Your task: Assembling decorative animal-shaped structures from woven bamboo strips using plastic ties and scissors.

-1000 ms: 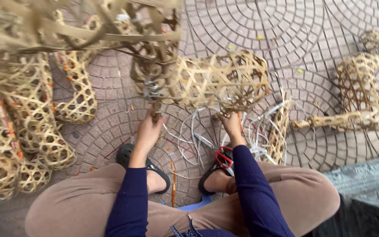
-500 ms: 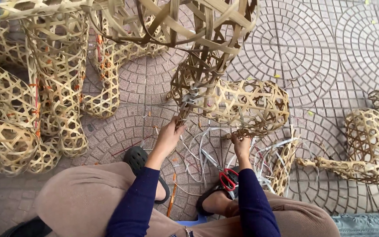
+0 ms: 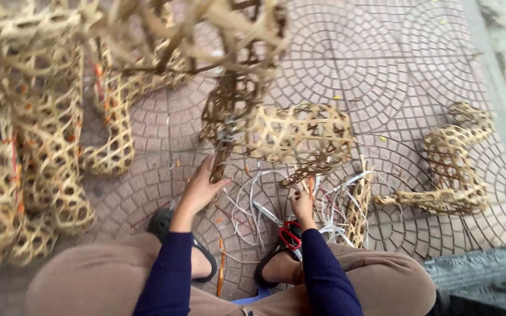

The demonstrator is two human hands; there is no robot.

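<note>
A woven bamboo lattice figure [image 3: 300, 134] stands in front of me on the paved ground. My left hand [image 3: 201, 187] grips its front leg [image 3: 221, 164] just below the body. My right hand [image 3: 303, 203] pinches a thin bamboo strip [image 3: 310, 186] at the foot of a rear leg. Red-handled scissors [image 3: 288, 233] lie on the paving between my feet, beside loose white strips [image 3: 253, 202].
Many more woven bamboo figures [image 3: 36, 146] crowd the left side and hang blurred at the top. Another woven figure [image 3: 455, 169] lies to the right. A small woven piece [image 3: 358, 210] stands by my right knee. A grey kerb [image 3: 475, 272] runs at lower right.
The view has swung right and tilted, and the stacked figures now fill more of the left. My hands keep their hold on the figure's legs.
</note>
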